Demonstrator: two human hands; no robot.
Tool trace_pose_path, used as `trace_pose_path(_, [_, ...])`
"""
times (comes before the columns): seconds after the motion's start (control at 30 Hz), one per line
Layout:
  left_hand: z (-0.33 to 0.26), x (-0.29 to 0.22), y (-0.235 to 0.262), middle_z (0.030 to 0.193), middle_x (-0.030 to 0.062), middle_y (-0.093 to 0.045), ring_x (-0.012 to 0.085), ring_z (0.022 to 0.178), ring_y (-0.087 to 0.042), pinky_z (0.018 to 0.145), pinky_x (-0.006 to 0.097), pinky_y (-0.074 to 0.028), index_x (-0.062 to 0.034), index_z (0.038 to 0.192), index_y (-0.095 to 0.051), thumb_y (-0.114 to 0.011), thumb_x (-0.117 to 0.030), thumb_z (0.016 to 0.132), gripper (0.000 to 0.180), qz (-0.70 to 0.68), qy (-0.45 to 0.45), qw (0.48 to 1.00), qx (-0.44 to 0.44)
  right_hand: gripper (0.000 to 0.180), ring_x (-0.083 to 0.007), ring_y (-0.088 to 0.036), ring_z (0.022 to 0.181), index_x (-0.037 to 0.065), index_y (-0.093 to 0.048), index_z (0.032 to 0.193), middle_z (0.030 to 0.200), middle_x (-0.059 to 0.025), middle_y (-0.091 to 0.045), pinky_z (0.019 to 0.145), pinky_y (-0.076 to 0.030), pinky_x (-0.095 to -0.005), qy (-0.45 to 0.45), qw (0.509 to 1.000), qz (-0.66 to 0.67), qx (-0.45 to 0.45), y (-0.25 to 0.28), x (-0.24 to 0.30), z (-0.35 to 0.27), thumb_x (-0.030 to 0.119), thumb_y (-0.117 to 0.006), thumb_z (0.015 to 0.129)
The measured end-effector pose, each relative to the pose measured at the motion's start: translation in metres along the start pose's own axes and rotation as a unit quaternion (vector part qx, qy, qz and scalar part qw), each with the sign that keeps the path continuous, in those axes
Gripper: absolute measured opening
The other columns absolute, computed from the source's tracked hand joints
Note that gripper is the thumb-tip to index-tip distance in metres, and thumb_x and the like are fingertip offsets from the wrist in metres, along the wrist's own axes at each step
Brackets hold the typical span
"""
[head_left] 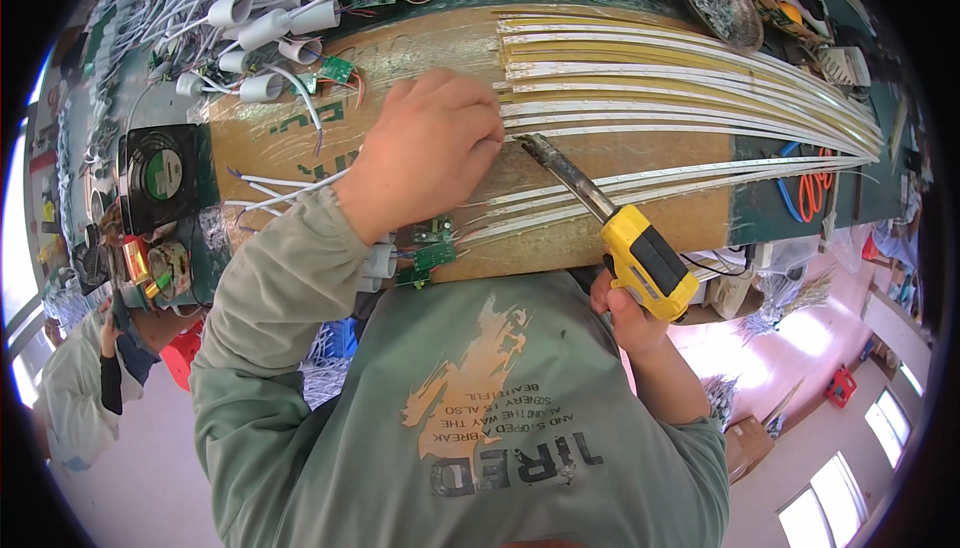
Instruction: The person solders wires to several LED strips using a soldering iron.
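Note:
My right hand grips a yellow and black soldering gun near the table's front edge. Its dark tip points up and left, touching or just above the ends of a row of thin white and yellowish LED strips. At those ends, my left hand is closed in a pinch, and its own fingers hide whatever it holds. Closer to me, a few separate white strips run toward small green circuit boards with wires, below my left wrist. White cylindrical lamp bases lie beside those boards, partly behind my sleeve.
Brown cardboard covers the work area. Many lamp bases with wires and boards pile up at far left. A black fan stands left. Orange-and-blue-handled tools lie right, a round metal dish behind. Another person is at left.

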State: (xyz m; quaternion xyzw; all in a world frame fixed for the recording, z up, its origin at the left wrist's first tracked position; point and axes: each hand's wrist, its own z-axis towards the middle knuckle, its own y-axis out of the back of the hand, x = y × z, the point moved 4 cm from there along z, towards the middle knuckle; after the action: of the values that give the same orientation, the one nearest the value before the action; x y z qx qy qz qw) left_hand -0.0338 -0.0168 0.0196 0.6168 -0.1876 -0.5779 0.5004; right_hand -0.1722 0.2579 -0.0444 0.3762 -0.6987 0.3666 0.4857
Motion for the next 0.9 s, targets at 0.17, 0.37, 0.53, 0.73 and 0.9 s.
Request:
trace_pose_path(0.17, [0.004, -0.002, 0.000, 0.110, 0.0024, -0.063, 0.0276, 0.106, -0.056, 0.092, 0.041, -0.043, -0.0090, 0.084, -0.066, -0.069, -0.011, 0.079, 0.006, -0.001, 0.022, 0.999, 0.027, 0.011, -0.0165, -0.060, 0.074, 0.003, -0.066, 0.096, 0.083, -0.0035, -0.064, 0.064, -0.047, -0.0297, -0.002, 1.000, 0.006, 0.002, -0.001, 0.003, -0.002, 0.009, -0.071, 0.089])
trace_pose_path(0.37, [0.010, -0.001, -0.003, 0.107, 0.0028, -0.062, 0.0281, 0.106, -0.056, 0.091, 0.042, -0.043, -0.0081, 0.080, -0.065, -0.067, -0.013, 0.079, 0.005, 0.020, 0.070, 0.996, 0.056, 0.012, -0.0172, -0.060, 0.074, 0.003, -0.065, 0.097, 0.083, -0.0041, -0.063, 0.064, -0.046, -0.0300, 0.041, 0.995, -0.086, 0.015, 0.000, 0.003, 0.000, 0.007, -0.071, 0.088])
trace_pose_path(0.53, [0.014, -0.002, -0.002, 0.103, 0.0033, -0.062, 0.0282, 0.106, -0.056, 0.089, 0.042, -0.044, -0.0067, 0.079, -0.066, -0.067, -0.012, 0.078, 0.005, 0.022, 0.074, 0.995, 0.064, 0.014, -0.0174, -0.060, 0.074, 0.003, -0.065, 0.097, 0.083, -0.0041, -0.063, 0.064, -0.046, -0.0297, 0.009, 0.999, -0.053, 0.009, -0.003, 0.004, 0.001, 0.009, -0.073, 0.087])
trace_pose_path(0.73, [0.016, -0.003, -0.003, 0.099, 0.0039, -0.061, 0.0280, 0.105, -0.056, 0.088, 0.042, -0.045, -0.0064, 0.079, -0.066, -0.065, -0.011, 0.077, 0.005, 0.035, 0.081, 0.993, 0.079, 0.018, -0.0171, -0.060, 0.075, 0.003, -0.064, 0.100, 0.085, -0.0039, -0.063, 0.066, -0.047, -0.0297, 0.007, 0.998, -0.067, 0.003, -0.001, 0.000, 0.000, 0.012, -0.074, 0.088])
trace_pose_path(0.9, [0.019, -0.005, -0.004, 0.098, 0.0044, -0.060, 0.0281, 0.104, -0.056, 0.087, 0.043, -0.045, -0.0062, 0.077, -0.065, -0.064, -0.011, 0.077, 0.005, 0.059, 0.086, 0.990, 0.097, 0.021, -0.0173, -0.061, 0.077, 0.003, -0.063, 0.103, 0.086, -0.0041, -0.064, 0.068, -0.048, -0.0297, 0.017, 0.997, -0.069, 0.002, -0.001, 0.003, 0.001, 0.011, -0.074, 0.087])
